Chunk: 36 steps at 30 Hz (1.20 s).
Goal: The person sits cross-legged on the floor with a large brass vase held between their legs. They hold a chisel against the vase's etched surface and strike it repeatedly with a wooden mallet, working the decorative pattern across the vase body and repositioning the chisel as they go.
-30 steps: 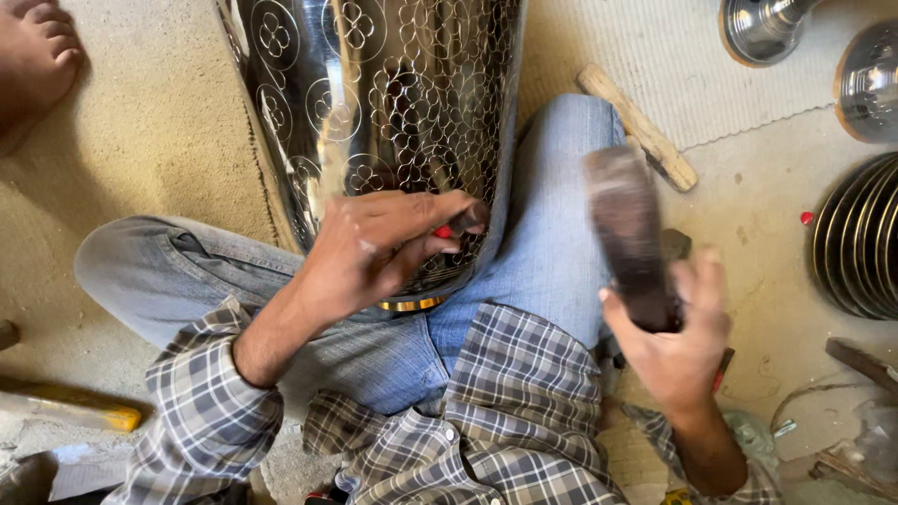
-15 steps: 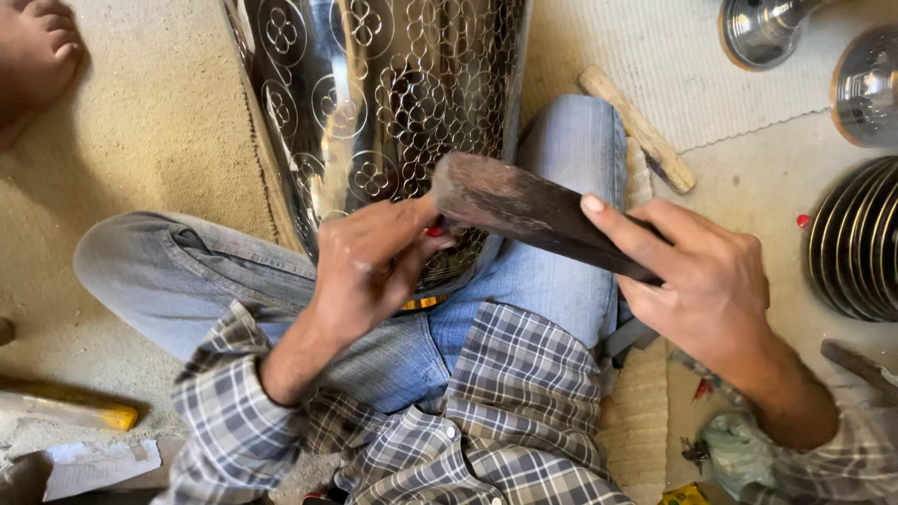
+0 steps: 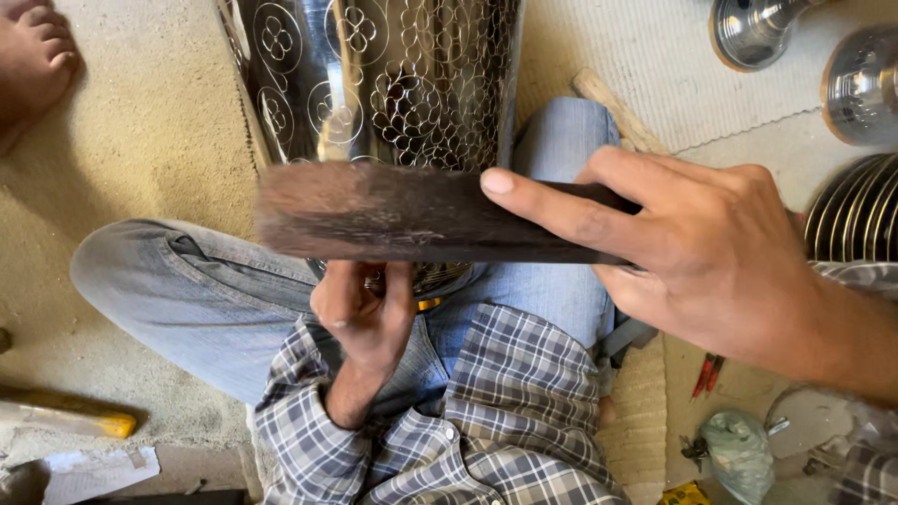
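Right hand (image 3: 720,252) grips dark wooden block (image 3: 412,213) above left hand (image 3: 363,313)

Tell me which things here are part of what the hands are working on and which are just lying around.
In use:
right hand gripping the dark wooden block
left hand at the lower rim of the patterned steel vessel

Lying about:
wooden stick
yellow-handled tool
stacked steel plates
steel pots
red-handled tool
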Each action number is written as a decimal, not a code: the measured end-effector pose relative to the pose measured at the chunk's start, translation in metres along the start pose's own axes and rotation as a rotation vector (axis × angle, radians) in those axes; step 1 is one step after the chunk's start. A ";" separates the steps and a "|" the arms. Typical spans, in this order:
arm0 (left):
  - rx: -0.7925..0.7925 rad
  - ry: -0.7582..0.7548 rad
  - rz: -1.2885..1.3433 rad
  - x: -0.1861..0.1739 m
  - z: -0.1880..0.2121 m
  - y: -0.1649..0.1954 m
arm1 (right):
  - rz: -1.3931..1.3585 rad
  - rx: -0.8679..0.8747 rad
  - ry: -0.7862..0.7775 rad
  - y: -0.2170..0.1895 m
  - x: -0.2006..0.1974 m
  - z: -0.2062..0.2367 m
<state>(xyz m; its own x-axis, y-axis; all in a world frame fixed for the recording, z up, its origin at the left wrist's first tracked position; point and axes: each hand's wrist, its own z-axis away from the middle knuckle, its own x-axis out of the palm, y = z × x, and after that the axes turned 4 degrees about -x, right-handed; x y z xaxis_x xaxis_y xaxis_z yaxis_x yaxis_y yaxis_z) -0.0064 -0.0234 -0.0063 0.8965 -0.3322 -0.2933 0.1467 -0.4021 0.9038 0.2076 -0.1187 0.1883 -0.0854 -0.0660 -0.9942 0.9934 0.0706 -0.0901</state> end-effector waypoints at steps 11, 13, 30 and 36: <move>0.111 -0.182 0.102 0.000 -0.011 -0.022 | 0.046 0.048 -0.012 0.015 0.020 0.032; 0.147 -0.241 0.088 0.000 -0.015 -0.022 | 0.022 0.070 -0.024 0.018 0.031 0.041; 0.230 -0.356 0.165 -0.012 -0.018 -0.032 | -0.261 0.156 0.260 0.023 0.055 0.064; 0.285 -0.337 0.095 -0.016 -0.017 -0.033 | -0.220 -0.024 0.241 0.020 0.049 0.048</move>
<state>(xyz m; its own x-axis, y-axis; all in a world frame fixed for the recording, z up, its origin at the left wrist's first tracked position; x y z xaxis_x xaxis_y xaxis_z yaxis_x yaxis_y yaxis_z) -0.0184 0.0096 -0.0264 0.7069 -0.6194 -0.3414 -0.0929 -0.5599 0.8233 0.2267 -0.1679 0.1406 -0.3161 0.1553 -0.9359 0.9474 0.1043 -0.3027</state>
